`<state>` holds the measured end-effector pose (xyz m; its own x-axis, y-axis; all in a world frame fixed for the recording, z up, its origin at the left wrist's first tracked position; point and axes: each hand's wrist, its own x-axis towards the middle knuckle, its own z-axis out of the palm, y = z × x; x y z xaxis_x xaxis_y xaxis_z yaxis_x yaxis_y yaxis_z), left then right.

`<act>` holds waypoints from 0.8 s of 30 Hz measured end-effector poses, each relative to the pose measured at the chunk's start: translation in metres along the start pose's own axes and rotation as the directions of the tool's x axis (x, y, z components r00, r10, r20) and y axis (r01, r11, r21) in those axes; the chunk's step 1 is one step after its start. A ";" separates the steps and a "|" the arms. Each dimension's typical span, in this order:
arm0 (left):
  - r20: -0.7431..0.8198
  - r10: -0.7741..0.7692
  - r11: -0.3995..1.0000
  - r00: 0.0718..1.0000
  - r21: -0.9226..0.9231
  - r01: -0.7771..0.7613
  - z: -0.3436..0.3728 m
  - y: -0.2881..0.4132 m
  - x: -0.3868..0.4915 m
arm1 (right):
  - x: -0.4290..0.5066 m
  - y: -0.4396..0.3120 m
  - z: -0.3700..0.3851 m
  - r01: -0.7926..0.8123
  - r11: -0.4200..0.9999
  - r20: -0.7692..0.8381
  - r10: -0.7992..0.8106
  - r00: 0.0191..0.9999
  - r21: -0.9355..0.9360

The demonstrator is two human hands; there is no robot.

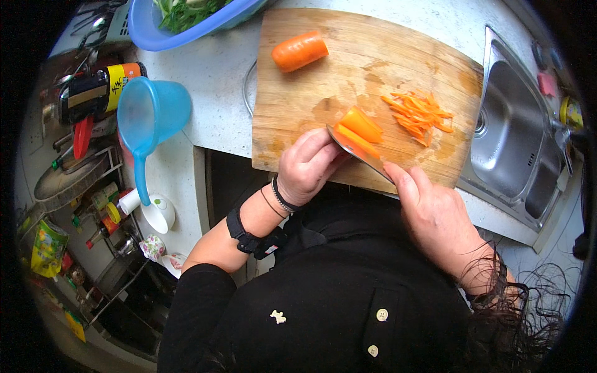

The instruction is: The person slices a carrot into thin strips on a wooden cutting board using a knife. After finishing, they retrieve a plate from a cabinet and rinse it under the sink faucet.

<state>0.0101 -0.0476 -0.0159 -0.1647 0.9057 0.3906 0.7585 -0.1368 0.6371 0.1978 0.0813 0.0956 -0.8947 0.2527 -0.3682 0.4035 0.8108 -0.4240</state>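
Observation:
A wooden cutting board (345, 70) lies before me on the counter. My right hand (431, 210) is closed around the handle end of a kitchen knife (361, 157), whose blade slants over the board's near edge beside cut carrot pieces (359, 128). The fingers of my left hand (310, 161) are bent at the blade's far end; whether they touch carrot or blade is partly hidden. A pile of carrot strips (419, 115) lies to the right of the pieces. At the board's upper left rests a thick carrot section (300, 51) with a cut end.
A steel sink (506, 126) adjoins the board's right side. To the left stand a blue plastic dipper (156, 109), a white bowl (163, 214) and a dark bottle (88, 95). A blue basin (196, 35) holding leafy greens is at the upper left. Racks with bottles and packets line the far left.

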 end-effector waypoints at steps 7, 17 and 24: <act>0.000 0.023 1.000 1.000 -0.001 -0.023 0.002 -0.003 -0.001 | 0.028 0.010 0.025 0.002 1.000 0.041 -0.003 0.999 0.018; -0.022 -0.016 1.000 1.000 -0.020 0.016 0.003 0.000 -0.001 | 0.023 0.009 0.010 0.034 0.999 0.034 -0.034 0.999 -0.004; -0.019 -0.018 1.000 1.000 -0.025 0.018 0.001 0.002 0.001 | 0.002 -0.002 -0.005 0.023 0.999 0.035 -0.024 0.999 0.023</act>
<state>0.0122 -0.0467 -0.0150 -0.1908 0.9001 0.3917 0.7397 -0.1305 0.6601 0.1945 0.0831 0.0998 -0.8968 0.2148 -0.3867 0.3872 0.8039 -0.4515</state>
